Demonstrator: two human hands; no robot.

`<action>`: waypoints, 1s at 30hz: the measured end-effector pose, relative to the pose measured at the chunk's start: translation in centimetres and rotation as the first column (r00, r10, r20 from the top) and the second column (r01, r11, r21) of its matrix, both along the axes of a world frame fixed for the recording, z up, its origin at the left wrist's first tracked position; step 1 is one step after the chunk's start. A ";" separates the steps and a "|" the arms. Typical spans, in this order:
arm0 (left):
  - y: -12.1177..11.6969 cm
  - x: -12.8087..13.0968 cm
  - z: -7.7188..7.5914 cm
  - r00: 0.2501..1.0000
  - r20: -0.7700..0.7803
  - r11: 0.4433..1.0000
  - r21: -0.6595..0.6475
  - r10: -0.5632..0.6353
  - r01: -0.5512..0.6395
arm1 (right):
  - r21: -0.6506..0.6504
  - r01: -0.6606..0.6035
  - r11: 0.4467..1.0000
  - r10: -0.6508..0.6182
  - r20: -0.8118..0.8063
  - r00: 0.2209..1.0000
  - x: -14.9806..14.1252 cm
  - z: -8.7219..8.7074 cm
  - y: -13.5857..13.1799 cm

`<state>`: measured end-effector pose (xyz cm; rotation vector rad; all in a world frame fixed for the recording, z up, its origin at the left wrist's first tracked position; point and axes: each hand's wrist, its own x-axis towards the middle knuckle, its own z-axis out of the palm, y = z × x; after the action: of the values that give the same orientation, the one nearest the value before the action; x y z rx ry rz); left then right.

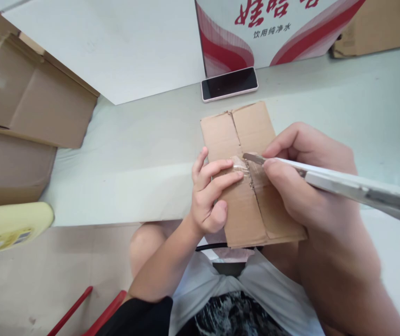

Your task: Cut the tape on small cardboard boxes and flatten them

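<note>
Small cardboard box (240, 214) at the centre, its long seam running from about 11 to 5 o'clock; the near end reaches past the front edge of the pale green desk (130, 186). The top flaps meet along the seam, with clear tape (239, 164) across it; the contents are hidden. The left hand (209, 196), at the box's 9 o'clock side, grips that edge: two fingertips press on the top by the tape, the thumb is folded at the side. The right hand (313, 200), at 3 o'clock, has its fingers closed on a utility knife (336, 179), whose blade (254, 159) points to 10 o'clock, its tip at the taped seam. At 12 o'clock, a phone (230, 85) lies screen up at the foot of a drinking-water carton (221, 42), white with red bands; its inside is out of sight. Large brown cartons (42, 98) stand at 10 o'clock, contents not visible, and a brown cardboard piece (382, 30) at 1 o'clock. At 8 o'clock is a labelled yellow container (11, 228), cropped by the frame; what it holds cannot be told.
</note>
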<state>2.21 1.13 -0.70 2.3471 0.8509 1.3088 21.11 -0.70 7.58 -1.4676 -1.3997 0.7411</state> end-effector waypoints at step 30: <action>1.0 -2.0 0.3 0.984 -0.088 0.988 0.008 -0.155 0.156 | -0.103 0.008 0.995 -0.002 0.055 0.999 -0.4 0.9 0.5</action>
<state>0.25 2.17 -0.43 2.4429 0.6690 1.1608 20.70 -0.19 8.46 -1.5809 -1.4164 0.7853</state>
